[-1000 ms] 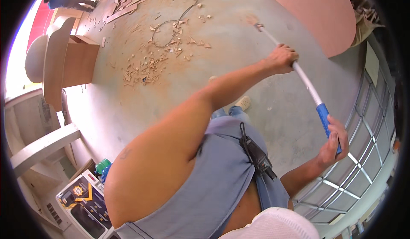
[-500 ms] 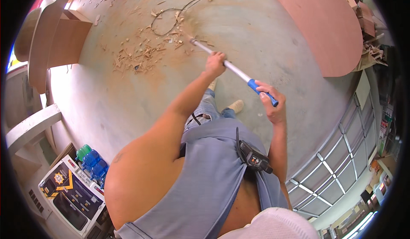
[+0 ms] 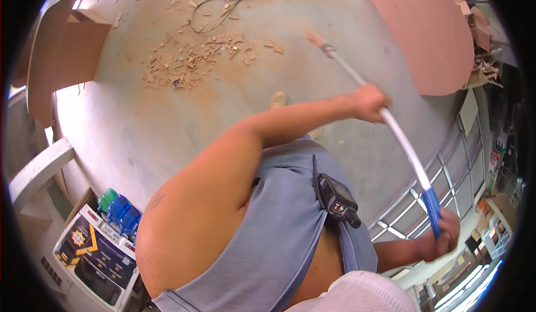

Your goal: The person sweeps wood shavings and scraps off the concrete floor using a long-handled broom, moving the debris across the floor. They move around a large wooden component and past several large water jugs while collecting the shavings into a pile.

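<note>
My left hand point(image 3: 369, 103) is closed round the white shaft of a long-handled broom point(image 3: 406, 144). Lower right, my right hand point(image 3: 446, 235) grips the blue end of the same handle. The broom's tan bristle end is blurred and points toward the far floor, right of a scattered pile of wood scraps and shavings point(image 3: 190, 61). Brown sawdust smears the grey floor around the scraps. A thin black cable point(image 3: 215, 30) lies looped just beyond the pile.
A large rounded plywood panel point(image 3: 430, 38) lies at the far right, with wood offcuts beside it. Curved wooden furniture point(image 3: 78, 49) stands at the left. A metal grid frame point(image 3: 435, 200) is at the right, and a white machine with blue bottles point(image 3: 120, 209) at the lower left.
Both hands have swung right with the broom, the right hand also coming down and nearer. The bristle end has moved right, away from the scraps.
</note>
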